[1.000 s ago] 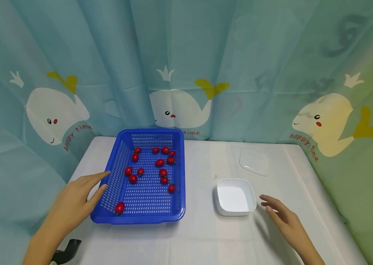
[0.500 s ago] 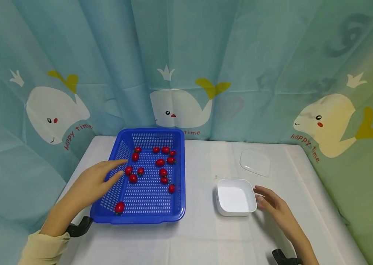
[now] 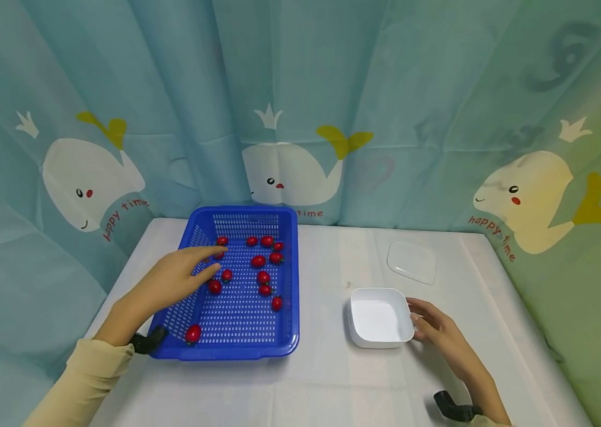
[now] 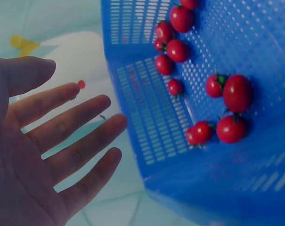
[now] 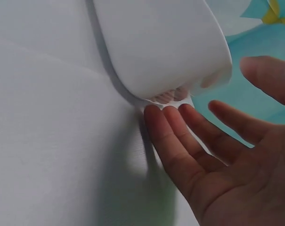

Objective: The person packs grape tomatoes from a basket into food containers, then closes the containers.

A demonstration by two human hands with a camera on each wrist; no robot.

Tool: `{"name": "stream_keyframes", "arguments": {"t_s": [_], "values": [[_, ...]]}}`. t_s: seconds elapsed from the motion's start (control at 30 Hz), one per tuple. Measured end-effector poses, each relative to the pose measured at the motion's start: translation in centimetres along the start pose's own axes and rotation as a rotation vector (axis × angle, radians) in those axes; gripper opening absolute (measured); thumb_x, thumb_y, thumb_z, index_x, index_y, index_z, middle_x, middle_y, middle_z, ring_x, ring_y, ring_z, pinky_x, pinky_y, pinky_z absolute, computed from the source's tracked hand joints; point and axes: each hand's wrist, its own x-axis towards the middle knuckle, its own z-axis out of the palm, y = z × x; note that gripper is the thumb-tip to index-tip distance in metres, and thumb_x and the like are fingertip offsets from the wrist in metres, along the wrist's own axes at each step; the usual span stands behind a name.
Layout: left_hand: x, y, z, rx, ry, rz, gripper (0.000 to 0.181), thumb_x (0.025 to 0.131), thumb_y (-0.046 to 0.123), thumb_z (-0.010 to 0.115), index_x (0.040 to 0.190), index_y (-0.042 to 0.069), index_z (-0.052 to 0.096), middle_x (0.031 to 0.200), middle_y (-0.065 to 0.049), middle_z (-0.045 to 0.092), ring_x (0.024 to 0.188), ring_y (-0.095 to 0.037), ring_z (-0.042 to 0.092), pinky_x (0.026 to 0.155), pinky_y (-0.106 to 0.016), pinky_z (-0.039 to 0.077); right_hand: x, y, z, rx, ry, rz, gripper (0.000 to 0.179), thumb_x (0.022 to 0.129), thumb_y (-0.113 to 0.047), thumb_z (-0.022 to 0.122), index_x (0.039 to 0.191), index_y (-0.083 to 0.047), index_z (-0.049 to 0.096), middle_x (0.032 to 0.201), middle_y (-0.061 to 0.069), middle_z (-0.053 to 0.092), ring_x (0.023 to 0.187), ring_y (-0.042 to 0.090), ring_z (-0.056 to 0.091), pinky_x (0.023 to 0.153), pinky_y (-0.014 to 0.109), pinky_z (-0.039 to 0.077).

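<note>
Over the left part of a blue plastic basket (image 3: 236, 323) hangs my left hand (image 3: 172, 279), fingers extended and holding nothing. Several red cherry tomatoes (image 3: 258, 261) with green stems lie scattered on the basket's floor, one (image 3: 192, 334) alone near the front. My hand covers some of them in the head view. To the right, a white square box (image 3: 380, 344) stands on the table with bare inside. My right hand (image 3: 441, 332) is at the box's right side, fingertips right at its wall; in the right wrist view the thumb (image 5: 267, 75) is apart from the box.
A clear lid (image 3: 411, 262) lies on the white-covered table (image 3: 327, 385) behind the box. A blue-green curtain (image 3: 300, 71) printed with whales closes off the back and sides.
My left hand has moved right from the basket's left rim to over the tomatoes. My right hand has come left to the side of the white box.
</note>
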Motion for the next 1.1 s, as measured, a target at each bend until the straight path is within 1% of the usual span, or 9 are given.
{"name": "stream_keyframes", "arguments": {"t_s": [0.07, 0.2, 0.23, 0.33, 0.4, 0.47, 0.67, 0.87, 1.1], "values": [[0.6, -0.1, 0.1, -0.018, -0.013, 0.002, 0.047, 0.106, 0.031, 0.060, 0.149, 0.012, 0.057, 0.151, -0.019, 0.059, 0.140, -0.044, 0.055, 0.110, -0.065, 0.046, 0.2, -0.1, -0.1, 0.004, -0.015, 0.026, 0.057, 0.108, -0.031, 0.057, 0.156, -0.003, 0.042, 0.155, 0.025, 0.048, 0.111, -0.007, 0.063, 0.088, 0.024, 0.060], [1.9, -0.4, 0.4, -0.034, -0.031, 0.022, 0.047, 0.105, 0.030, 0.061, 0.148, 0.012, 0.058, 0.147, -0.018, 0.063, 0.135, -0.042, 0.060, 0.108, -0.064, 0.048, 0.5, -0.1, -0.5, 0.019, -0.042, 0.065, 0.060, 0.107, -0.033, 0.059, 0.156, -0.003, 0.041, 0.156, 0.027, 0.047, 0.110, -0.004, 0.064, 0.087, 0.024, 0.060], [2.3, -0.5, 0.5, -0.033, -0.034, 0.030, 0.046, 0.105, 0.030, 0.061, 0.148, 0.012, 0.059, 0.143, -0.018, 0.065, 0.131, -0.041, 0.062, 0.107, -0.063, 0.050, 0.5, -0.1, -0.6, 0.023, -0.057, 0.064, 0.061, 0.107, -0.032, 0.059, 0.156, -0.002, 0.040, 0.156, 0.027, 0.045, 0.110, -0.004, 0.063, 0.087, 0.024, 0.060], [3.3, -0.6, 0.7, -0.045, -0.039, 0.045, 0.044, 0.104, 0.028, 0.063, 0.145, 0.011, 0.061, 0.128, -0.014, 0.072, 0.112, -0.033, 0.069, 0.099, -0.057, 0.057, 0.8, 0.1, -0.9, 0.045, -0.089, 0.062, 0.060, 0.107, -0.029, 0.059, 0.156, -0.001, 0.040, 0.157, 0.028, 0.044, 0.111, -0.003, 0.063, 0.088, 0.025, 0.060], [3.9, -0.7, 0.9, -0.060, -0.044, 0.047, 0.043, 0.104, 0.028, 0.064, 0.143, 0.011, 0.063, 0.121, -0.011, 0.074, 0.104, -0.027, 0.068, 0.093, -0.051, 0.059, 1.0, 0.2, -1.1, 0.057, -0.120, 0.049, 0.060, 0.107, -0.027, 0.058, 0.157, 0.001, 0.037, 0.157, 0.030, 0.042, 0.112, -0.002, 0.063, 0.088, 0.026, 0.060], [4.5, -0.8, 1.1, -0.081, -0.051, 0.050, 0.042, 0.103, 0.027, 0.064, 0.142, 0.012, 0.064, 0.119, -0.011, 0.075, 0.099, -0.024, 0.068, 0.089, -0.047, 0.061, 1.1, 0.2, -1.3, 0.063, -0.141, 0.042, 0.061, 0.107, -0.025, 0.058, 0.157, 0.002, 0.036, 0.157, 0.032, 0.042, 0.112, -0.002, 0.063, 0.088, 0.027, 0.060], [6.0, -0.9, 1.9, -0.105, -0.090, 0.033, 0.042, 0.103, 0.026, 0.065, 0.142, 0.012, 0.064, 0.123, -0.013, 0.075, 0.103, -0.027, 0.071, 0.089, -0.045, 0.062, 1.3, 0.3, -1.6, 0.073, -0.177, 0.039, 0.062, 0.107, -0.022, 0.058, 0.157, 0.005, 0.034, 0.158, 0.035, 0.039, 0.111, 0.000, 0.064, 0.088, 0.029, 0.060], [7.3, -1.2, 2.8, -0.124, -0.121, 0.047, 0.040, 0.104, 0.023, 0.063, 0.140, 0.008, 0.064, 0.129, -0.017, 0.073, 0.114, -0.034, 0.071, 0.096, -0.051, 0.060, 1.3, 0.2, -1.8, 0.055, -0.178, 0.055, 0.062, 0.107, -0.023, 0.058, 0.157, 0.005, 0.034, 0.157, 0.035, 0.040, 0.108, 0.003, 0.065, 0.086, 0.028, 0.060], [8.6, -1.5, 3.7, -0.106, -0.144, 0.050, 0.041, 0.103, 0.022, 0.064, 0.140, 0.004, 0.064, 0.127, -0.018, 0.073, 0.119, -0.037, 0.069, 0.102, -0.055, 0.056, 1.4, 0.1, -1.7, 0.044, -0.182, 0.061, 0.061, 0.106, -0.024, 0.059, 0.155, 0.006, 0.038, 0.156, 0.034, 0.042, 0.105, 0.005, 0.066, 0.085, 0.029, 0.060]]}}
